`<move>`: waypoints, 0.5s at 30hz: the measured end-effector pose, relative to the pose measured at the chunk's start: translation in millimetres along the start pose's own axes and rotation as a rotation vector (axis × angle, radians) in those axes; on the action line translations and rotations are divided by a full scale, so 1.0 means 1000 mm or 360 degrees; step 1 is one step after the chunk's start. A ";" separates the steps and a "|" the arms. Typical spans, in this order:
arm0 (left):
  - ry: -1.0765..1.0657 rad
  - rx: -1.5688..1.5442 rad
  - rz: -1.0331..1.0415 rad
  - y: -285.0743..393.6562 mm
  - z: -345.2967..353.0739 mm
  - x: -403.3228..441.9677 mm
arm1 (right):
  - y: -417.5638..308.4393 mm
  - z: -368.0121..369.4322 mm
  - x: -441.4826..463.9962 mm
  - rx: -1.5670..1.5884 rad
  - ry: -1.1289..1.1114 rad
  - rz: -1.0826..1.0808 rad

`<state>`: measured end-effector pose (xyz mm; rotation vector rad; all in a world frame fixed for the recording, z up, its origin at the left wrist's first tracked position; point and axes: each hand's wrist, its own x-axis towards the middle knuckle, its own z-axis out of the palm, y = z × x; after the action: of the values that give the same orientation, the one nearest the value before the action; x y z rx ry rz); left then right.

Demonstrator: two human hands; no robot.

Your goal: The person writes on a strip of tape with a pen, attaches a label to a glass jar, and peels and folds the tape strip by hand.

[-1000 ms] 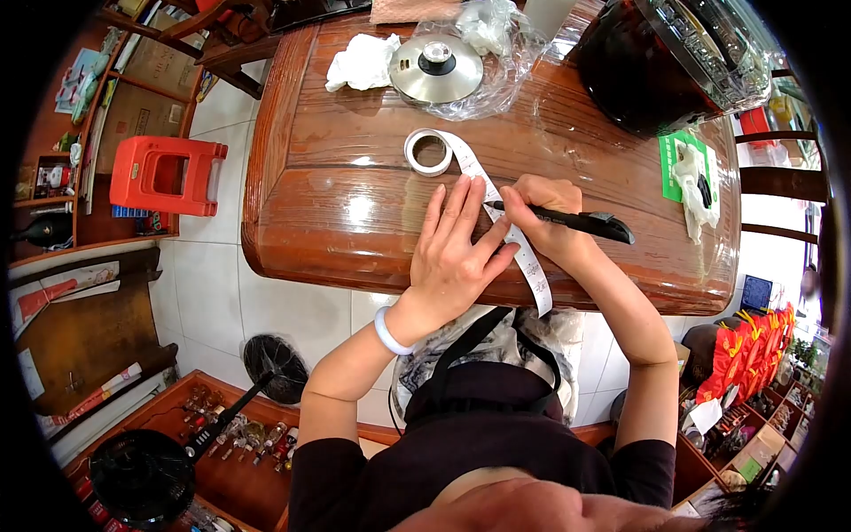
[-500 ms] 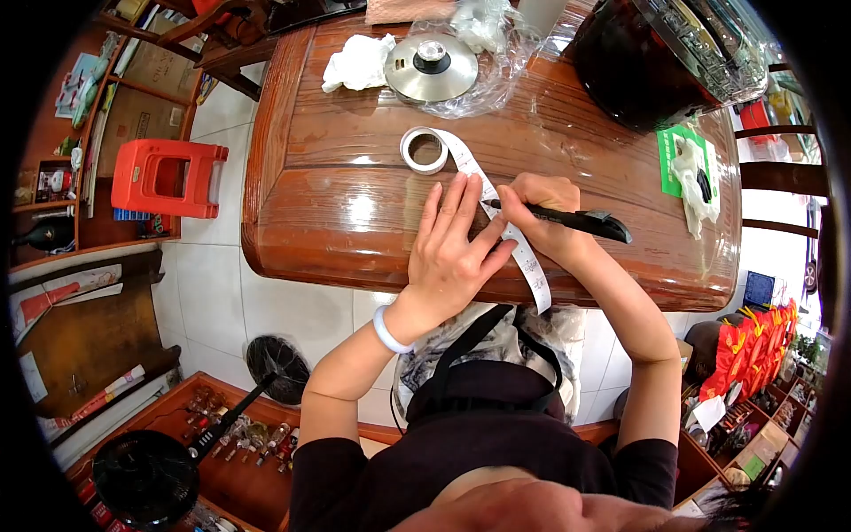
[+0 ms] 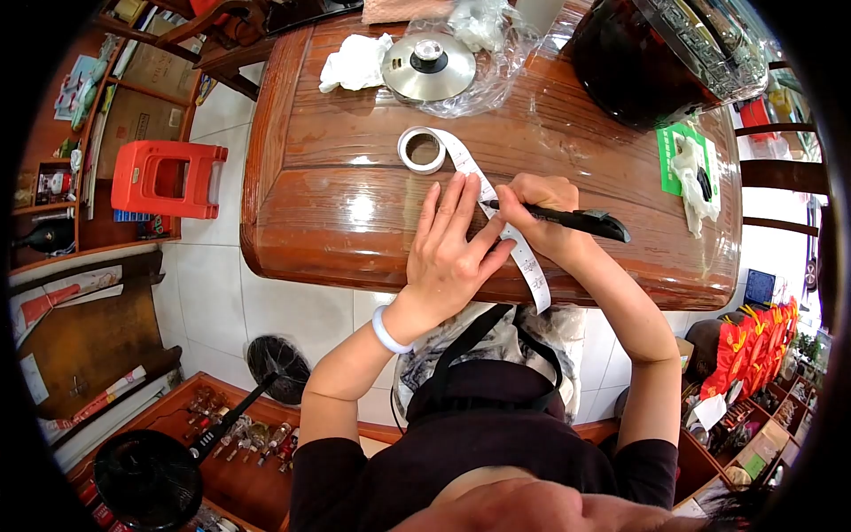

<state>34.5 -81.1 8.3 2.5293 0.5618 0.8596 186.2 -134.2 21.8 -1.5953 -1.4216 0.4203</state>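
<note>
A roll of white labels [image 3: 422,150] lies on the wooden table [image 3: 328,213], its unrolled strip [image 3: 528,266] running down past the table's front edge. My left hand [image 3: 450,239] lies flat with fingers stretched out, pressing beside and partly over the strip. In my right hand [image 3: 541,213] is a black pen [image 3: 581,219], gripped with its tip down at the strip next to my left fingers. Dark marks show on the lower part of the strip; they are too small to read. Part of the strip is hidden under my hands.
Behind the roll sit a metal pot lid [image 3: 429,66], crumpled white tissue [image 3: 355,63] and clear plastic wrap [image 3: 505,75]. A large dark jar [image 3: 634,66] stands at the back right, near a green packet [image 3: 678,173]. A red stool [image 3: 168,179] stands on the floor at left.
Almost nothing differs. My right hand and the pen have shifted very slightly, with the tip still at the strip; my left hand stays in place.
</note>
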 end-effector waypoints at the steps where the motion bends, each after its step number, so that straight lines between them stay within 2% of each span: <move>1: -0.0004 0.0000 -0.0001 0.000 0.000 0.000 | 0.000 0.000 0.000 0.0025 0.0024 0.0013; 15: 0.0002 0.0015 0.0009 0.000 0.000 0.000 | -0.001 0.000 0.000 0.0019 0.0013 0.0026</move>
<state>34.5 -81.2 7.8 2.5399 0.5607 0.8621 186.1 -134.5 22.4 -1.5987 -1.3980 0.4306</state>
